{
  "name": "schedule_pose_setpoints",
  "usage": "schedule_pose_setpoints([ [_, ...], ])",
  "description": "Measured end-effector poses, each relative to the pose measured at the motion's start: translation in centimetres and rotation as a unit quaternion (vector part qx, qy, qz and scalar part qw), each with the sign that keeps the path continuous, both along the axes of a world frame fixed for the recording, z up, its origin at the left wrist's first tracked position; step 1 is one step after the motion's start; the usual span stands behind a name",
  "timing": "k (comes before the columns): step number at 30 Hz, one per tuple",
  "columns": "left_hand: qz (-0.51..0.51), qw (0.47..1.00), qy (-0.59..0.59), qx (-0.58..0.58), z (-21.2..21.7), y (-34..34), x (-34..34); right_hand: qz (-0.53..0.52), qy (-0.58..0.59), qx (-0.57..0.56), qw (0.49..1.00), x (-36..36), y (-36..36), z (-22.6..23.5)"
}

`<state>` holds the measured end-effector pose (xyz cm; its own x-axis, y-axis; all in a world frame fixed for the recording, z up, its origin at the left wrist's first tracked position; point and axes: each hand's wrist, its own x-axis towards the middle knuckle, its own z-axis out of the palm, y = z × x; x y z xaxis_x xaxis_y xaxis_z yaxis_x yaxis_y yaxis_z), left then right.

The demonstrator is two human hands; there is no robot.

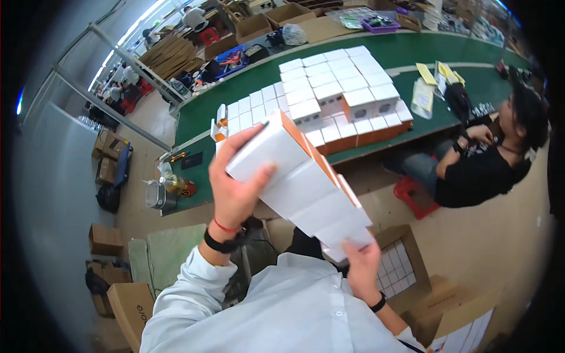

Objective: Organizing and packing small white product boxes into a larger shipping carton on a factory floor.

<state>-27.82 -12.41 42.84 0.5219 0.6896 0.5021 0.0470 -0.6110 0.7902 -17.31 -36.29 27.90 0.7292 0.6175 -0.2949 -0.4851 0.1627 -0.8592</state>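
Note:
I hold a row of several small white boxes (312, 194) with orange sides, pressed together end to end and tilted down to the right. My left hand (235, 182) grips the upper left end, its thumb on the white face. At the lower right end, my right hand (363, 265) clamps the last box, fingers partly hidden. Beyond them, a large stack of similar white and orange boxes (335, 73) stands on the green table. An open carton (425, 259) packed with white boxes lies on the floor near my right arm.
To the right a person in black (482, 165) sits on a red stool (412, 197). A clear plastic jug (156, 194) stands at the left table end. Cartons (129, 312) and a green padded seat (176, 247) are at lower left; another open carton (465, 320) is at lower right.

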Motion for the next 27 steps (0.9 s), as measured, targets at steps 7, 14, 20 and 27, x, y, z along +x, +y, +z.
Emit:
schedule_pose_setpoints([
  [7, 0.025, 0.996, -0.027, -0.078, 0.2, 21.6, 0.4, 0.092, 0.051, 0.059, 0.993, -2.5, 19.7, 1.4],
  [14, -0.039, 0.980, 0.058, -0.185, -5.3, 42.0, 7.4, 0.045, 0.111, -0.038, 0.992, -2.0, 34.2, 1.8],
  [20, -0.064, 0.959, 0.014, -0.277, -23.0, 50.4, 14.6, 0.036, 0.126, -0.112, 0.985, 0.9, 39.5, -5.0],
  [27, -0.071, 0.857, -0.159, -0.485, -29.1, 49.0, 17.3, -0.036, 0.059, -0.125, 0.990, 1.1, 40.2, -5.9],
])
